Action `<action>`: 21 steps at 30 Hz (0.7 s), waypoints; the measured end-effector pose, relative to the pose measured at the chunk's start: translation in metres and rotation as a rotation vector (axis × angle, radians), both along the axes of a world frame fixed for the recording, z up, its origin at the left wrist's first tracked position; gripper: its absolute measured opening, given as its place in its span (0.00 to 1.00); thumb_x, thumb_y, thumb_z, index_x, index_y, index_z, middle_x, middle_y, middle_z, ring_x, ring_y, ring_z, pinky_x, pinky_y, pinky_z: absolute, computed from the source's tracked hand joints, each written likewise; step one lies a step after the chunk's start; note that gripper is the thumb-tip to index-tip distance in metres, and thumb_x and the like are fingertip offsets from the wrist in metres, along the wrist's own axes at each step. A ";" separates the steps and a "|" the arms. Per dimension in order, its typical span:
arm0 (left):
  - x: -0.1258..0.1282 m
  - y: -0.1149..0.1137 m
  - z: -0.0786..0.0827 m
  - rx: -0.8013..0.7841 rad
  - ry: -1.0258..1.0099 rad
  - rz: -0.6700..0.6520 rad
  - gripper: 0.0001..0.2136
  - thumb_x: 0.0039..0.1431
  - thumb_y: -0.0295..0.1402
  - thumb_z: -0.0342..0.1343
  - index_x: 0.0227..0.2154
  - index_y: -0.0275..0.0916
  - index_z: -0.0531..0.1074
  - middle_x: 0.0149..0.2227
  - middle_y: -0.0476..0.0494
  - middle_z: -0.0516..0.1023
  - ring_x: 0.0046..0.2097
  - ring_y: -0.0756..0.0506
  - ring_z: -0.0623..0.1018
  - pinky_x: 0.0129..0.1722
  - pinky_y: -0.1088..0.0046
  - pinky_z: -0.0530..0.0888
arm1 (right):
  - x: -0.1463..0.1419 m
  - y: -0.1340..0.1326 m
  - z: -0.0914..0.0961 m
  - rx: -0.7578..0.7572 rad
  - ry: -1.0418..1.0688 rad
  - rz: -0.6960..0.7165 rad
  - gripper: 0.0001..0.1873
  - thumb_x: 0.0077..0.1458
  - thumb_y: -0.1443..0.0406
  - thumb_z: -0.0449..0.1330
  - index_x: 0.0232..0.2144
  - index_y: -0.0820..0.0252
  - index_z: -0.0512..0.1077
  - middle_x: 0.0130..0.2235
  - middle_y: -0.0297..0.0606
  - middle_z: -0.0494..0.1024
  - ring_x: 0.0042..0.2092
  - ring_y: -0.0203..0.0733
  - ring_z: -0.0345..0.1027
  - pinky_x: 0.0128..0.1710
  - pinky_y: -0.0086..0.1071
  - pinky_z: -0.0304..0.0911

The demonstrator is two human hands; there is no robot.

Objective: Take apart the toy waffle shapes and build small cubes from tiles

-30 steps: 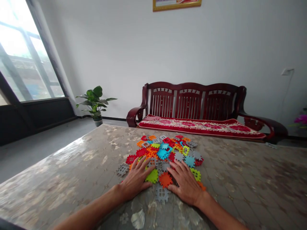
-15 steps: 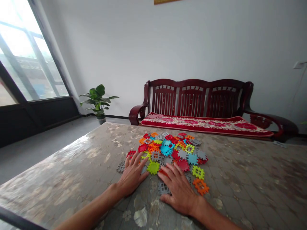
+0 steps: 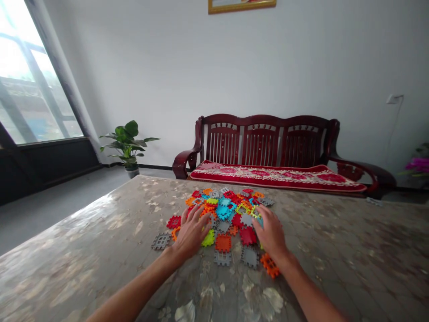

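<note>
Many flat, notched plastic building tiles in red, orange, blue, lime and grey lie heaped on the table. My left hand (image 3: 192, 229), fingers spread, rests over the heap's left side, beside a lime tile (image 3: 208, 238). At the right side my right hand (image 3: 271, 232) reaches over more tiles with its fingers apart, covering part of them. Between the hands are an orange tile (image 3: 223, 243), a red tile (image 3: 248, 236) and a blue tile (image 3: 225, 209). Nearer me lie a grey windowed tile (image 3: 222, 258) and a grey tile (image 3: 250, 257). Another orange tile (image 3: 270, 265) sits by my right wrist.
The table (image 3: 100, 259) has a patterned, glossy cover. One grey windowed tile (image 3: 161, 241) lies at the heap's left edge, and a grey piece (image 3: 373, 202) sits far right. Behind stand a wooden bench (image 3: 261, 138) with a red cover and a potted plant (image 3: 127, 143).
My right hand has moved right and farther from me, uncovering orange, red and grey tiles. My left hand has moved slightly forward onto the heap. The view has shifted a little.
</note>
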State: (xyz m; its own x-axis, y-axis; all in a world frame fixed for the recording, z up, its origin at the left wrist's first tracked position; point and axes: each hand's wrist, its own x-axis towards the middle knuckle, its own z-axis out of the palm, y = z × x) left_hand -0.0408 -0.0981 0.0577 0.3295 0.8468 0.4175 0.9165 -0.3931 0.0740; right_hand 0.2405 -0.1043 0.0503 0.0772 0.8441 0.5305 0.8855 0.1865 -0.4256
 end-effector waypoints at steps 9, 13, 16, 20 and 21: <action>0.116 0.017 0.011 -0.281 -0.079 -0.106 0.34 0.58 0.52 0.51 0.65 0.47 0.55 0.66 0.33 0.58 0.67 0.32 0.56 0.63 0.44 0.55 | 0.051 0.029 0.004 -0.521 -0.019 -0.332 0.36 0.61 0.48 0.43 0.62 0.66 0.60 0.55 0.54 0.72 0.56 0.58 0.65 0.54 0.48 0.58; 0.135 0.030 -0.003 -0.323 -0.060 -0.087 0.39 0.54 0.56 0.52 0.66 0.45 0.55 0.66 0.30 0.58 0.67 0.29 0.55 0.63 0.40 0.52 | 0.043 0.028 0.005 -0.491 -0.039 -0.302 0.34 0.61 0.49 0.44 0.61 0.62 0.62 0.54 0.50 0.73 0.58 0.56 0.63 0.55 0.45 0.57; 0.140 0.032 -0.012 -0.290 -0.065 -0.121 0.39 0.53 0.57 0.53 0.65 0.47 0.56 0.66 0.32 0.59 0.67 0.30 0.56 0.64 0.42 0.50 | 0.043 0.033 0.002 -0.482 0.063 -0.304 0.33 0.60 0.48 0.44 0.58 0.60 0.65 0.53 0.50 0.74 0.56 0.54 0.65 0.53 0.43 0.59; 0.145 0.030 -0.019 -0.255 -0.120 -0.104 0.38 0.51 0.57 0.54 0.64 0.48 0.59 0.65 0.33 0.61 0.67 0.30 0.57 0.64 0.43 0.50 | 0.051 0.043 -0.008 -0.401 0.262 -0.268 0.34 0.55 0.45 0.49 0.52 0.61 0.70 0.49 0.50 0.75 0.49 0.51 0.70 0.48 0.40 0.63; 0.147 0.030 -0.019 -0.249 -0.136 -0.105 0.38 0.51 0.56 0.55 0.64 0.48 0.59 0.64 0.34 0.62 0.67 0.30 0.57 0.64 0.43 0.50 | 0.053 0.046 -0.011 -0.368 0.328 -0.240 0.33 0.52 0.44 0.52 0.50 0.61 0.72 0.46 0.48 0.77 0.47 0.51 0.72 0.46 0.39 0.64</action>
